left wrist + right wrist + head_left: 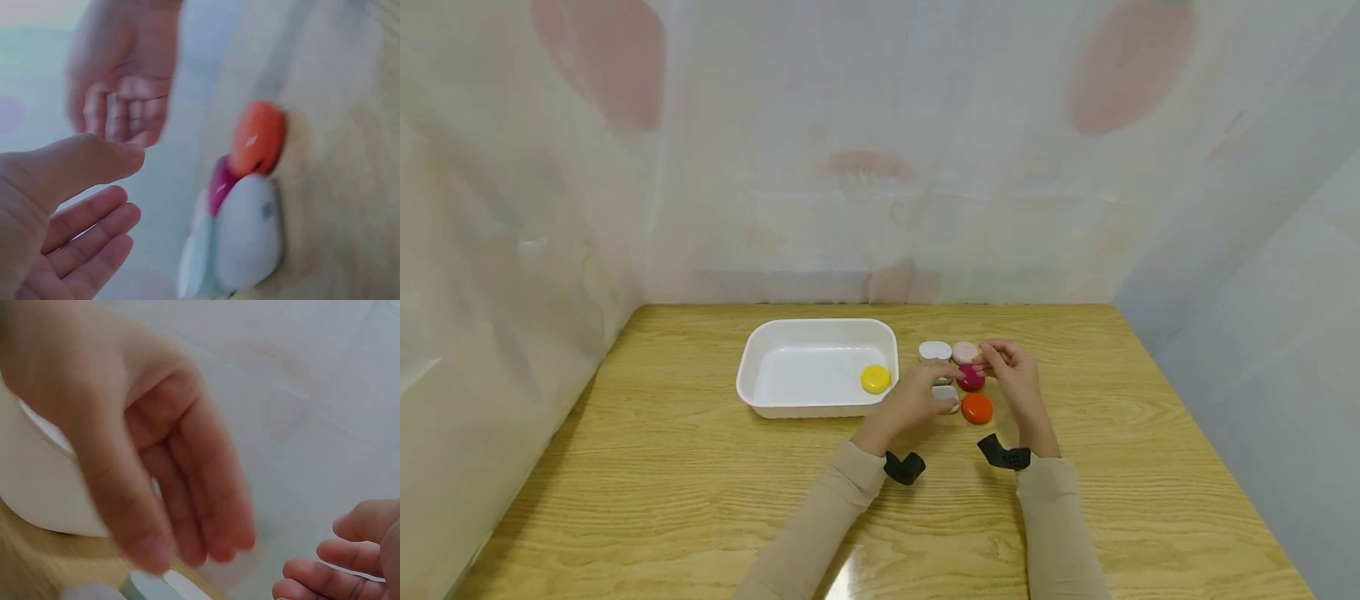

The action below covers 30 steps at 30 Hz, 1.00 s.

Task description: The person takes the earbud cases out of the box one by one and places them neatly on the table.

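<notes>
In the head view my left hand (916,396) hovers over the left column of a cluster of small rounded objects. My right hand (1017,379) is on the cluster's right side, facing the left. Neither hand holds anything; in the left wrist view the left hand's fingers (94,259) are loosely bent and apart from the objects. The cluster has a white oval piece (935,350), a pale pink round piece (964,352), a magenta round piece (972,382), an orange round piece (977,408) and a whitish piece (249,231). A pale green piece (206,259) is partly hidden.
A white rectangular tray (820,411) stands left of the cluster, with a yellow round piece (875,378) in its right front corner. Everything rests on a wood-grain table (700,500). Patterned sheeting (880,217) hangs behind and at both sides.
</notes>
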Available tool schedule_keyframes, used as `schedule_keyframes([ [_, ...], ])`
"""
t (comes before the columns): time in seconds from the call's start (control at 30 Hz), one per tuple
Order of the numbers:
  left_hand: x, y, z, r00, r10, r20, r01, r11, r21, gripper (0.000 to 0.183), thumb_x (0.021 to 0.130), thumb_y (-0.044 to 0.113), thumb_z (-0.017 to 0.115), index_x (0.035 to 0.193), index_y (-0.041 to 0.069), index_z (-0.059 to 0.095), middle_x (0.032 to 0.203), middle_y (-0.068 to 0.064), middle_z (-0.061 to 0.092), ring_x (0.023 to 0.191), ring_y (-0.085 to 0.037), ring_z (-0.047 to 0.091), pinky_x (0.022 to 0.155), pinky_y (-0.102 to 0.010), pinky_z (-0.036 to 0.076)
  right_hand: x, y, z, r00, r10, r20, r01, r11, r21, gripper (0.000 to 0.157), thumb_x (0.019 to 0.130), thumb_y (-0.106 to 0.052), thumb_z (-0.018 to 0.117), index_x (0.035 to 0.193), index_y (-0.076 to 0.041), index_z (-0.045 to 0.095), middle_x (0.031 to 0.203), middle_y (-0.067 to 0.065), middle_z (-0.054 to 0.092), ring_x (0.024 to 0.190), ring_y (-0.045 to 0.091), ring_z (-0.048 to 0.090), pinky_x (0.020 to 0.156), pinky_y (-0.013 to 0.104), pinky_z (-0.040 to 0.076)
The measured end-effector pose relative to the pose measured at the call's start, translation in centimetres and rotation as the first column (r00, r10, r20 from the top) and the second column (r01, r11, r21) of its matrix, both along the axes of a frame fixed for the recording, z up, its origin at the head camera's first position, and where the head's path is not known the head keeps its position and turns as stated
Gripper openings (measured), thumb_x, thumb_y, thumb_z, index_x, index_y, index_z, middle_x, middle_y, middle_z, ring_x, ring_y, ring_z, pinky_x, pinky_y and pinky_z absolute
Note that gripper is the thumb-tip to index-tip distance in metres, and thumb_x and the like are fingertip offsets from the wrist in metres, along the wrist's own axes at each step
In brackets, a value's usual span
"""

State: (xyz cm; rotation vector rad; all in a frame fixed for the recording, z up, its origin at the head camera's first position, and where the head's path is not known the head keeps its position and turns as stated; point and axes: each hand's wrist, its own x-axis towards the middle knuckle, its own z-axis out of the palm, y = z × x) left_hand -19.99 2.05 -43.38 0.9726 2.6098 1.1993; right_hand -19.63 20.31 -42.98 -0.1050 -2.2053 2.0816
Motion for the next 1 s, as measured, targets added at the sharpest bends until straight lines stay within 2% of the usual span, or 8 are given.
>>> schedule_keyframes([
  [0.27,-1.0,-4.3,0.5,0.995,0.096,0.004,-0.096,0.991,0.095,0.034,0.087,0.008,0.070,0.120,0.005,0.066,0.119,-0.015,0.068,0.109,-0.030,0.064,0.097,-0.043,0.051,0.1,-3.5,-0.4,0.997,0.064,0.036,-0.066,0.996,0.053,0.029,0.096,-0.010,0.057,0.114,0.014,0.056,0.076,-0.013,0.067,0.072,0.005,0.066,0.073,0.025,0.059],
  [0.4,-1.6,-6.2,0.3,0.992,0.129,-0.009,-0.128,0.987,0.095,0.034,0.087,0.008,0.070,0.120,0.004,0.066,0.118,-0.015,0.068,0.108,-0.028,0.064,0.097,-0.041,0.052,0.5,-5.6,-0.9,0.993,0.116,0.006,-0.116,0.985,0.127,0.029,0.094,-0.009,0.060,0.116,0.010,0.059,0.101,0.011,0.069,0.082,-0.002,0.063,0.078,0.021,0.056],
  [0.47,-1.9,-7.1,0.2,0.989,0.145,-0.001,-0.145,0.985,0.089,0.035,0.087,0.008,0.070,0.121,0.003,0.065,0.120,-0.014,0.068,0.108,-0.027,0.064,0.098,-0.040,0.052,0.7,-6.8,-1.2,0.991,0.137,0.001,-0.136,0.982,0.133,0.031,0.094,-0.009,0.061,0.120,0.007,0.059,0.117,0.023,0.064,0.096,0.006,0.065,0.087,0.024,0.055],
  [0.53,-2.2,-7.9,0.1,0.986,0.168,0.011,-0.168,0.982,0.085,0.035,0.086,0.007,0.071,0.120,0.003,0.066,0.120,-0.014,0.068,0.108,-0.027,0.065,0.099,-0.039,0.052,1.0,-8.0,-1.6,0.989,0.150,0.009,-0.150,0.980,0.129,0.035,0.094,-0.010,0.061,0.125,0.004,0.057,0.130,0.025,0.058,0.112,0.015,0.063,0.096,0.028,0.052],
  [0.63,-2.8,-8.7,-0.1,0.980,0.194,0.042,-0.197,0.978,0.073,0.035,0.086,0.006,0.071,0.120,0.001,0.065,0.120,-0.016,0.068,0.109,-0.029,0.065,0.100,-0.041,0.051,1.2,-9.7,-2.2,0.987,0.159,0.025,-0.160,0.985,0.060,0.040,0.093,-0.010,0.062,0.131,0.002,0.054,0.139,0.023,0.053,0.132,0.035,0.050,0.107,0.045,0.046],
  [0.67,-2.9,-8.9,-0.1,0.978,0.204,0.053,-0.207,0.976,0.062,0.035,0.085,0.006,0.071,0.120,0.001,0.065,0.120,-0.016,0.068,0.109,-0.029,0.065,0.100,-0.042,0.051,1.3,-10.2,-2.5,0.987,0.161,0.026,-0.162,0.986,0.043,0.041,0.093,-0.010,0.062,0.132,0.002,0.053,0.140,0.022,0.053,0.134,0.035,0.048,0.109,0.047,0.044],
  [0.87,-3.3,-9.8,-0.7,0.967,0.218,0.130,-0.214,0.976,-0.043,0.042,0.083,0.008,0.074,0.123,0.001,0.063,0.123,-0.018,0.067,0.114,-0.031,0.063,0.104,-0.044,0.047,1.5,-11.5,-4.7,0.984,0.175,0.028,-0.173,0.982,-0.071,0.044,0.091,-0.005,0.063,0.132,0.000,0.052,0.144,0.020,0.048,0.139,0.036,0.042,0.116,0.046,0.035],
  [1.0,-3.7,-10.1,-1.4,0.962,0.223,0.155,-0.216,0.974,-0.062,0.045,0.081,0.007,0.076,0.123,0.000,0.062,0.125,-0.017,0.066,0.117,-0.031,0.063,0.104,-0.044,0.047,1.7,-11.8,-5.5,0.983,0.183,0.004,-0.181,0.978,-0.105,0.046,0.090,-0.002,0.063,0.134,0.000,0.050,0.144,0.022,0.047,0.136,0.038,0.045,0.114,0.045,0.038],
])
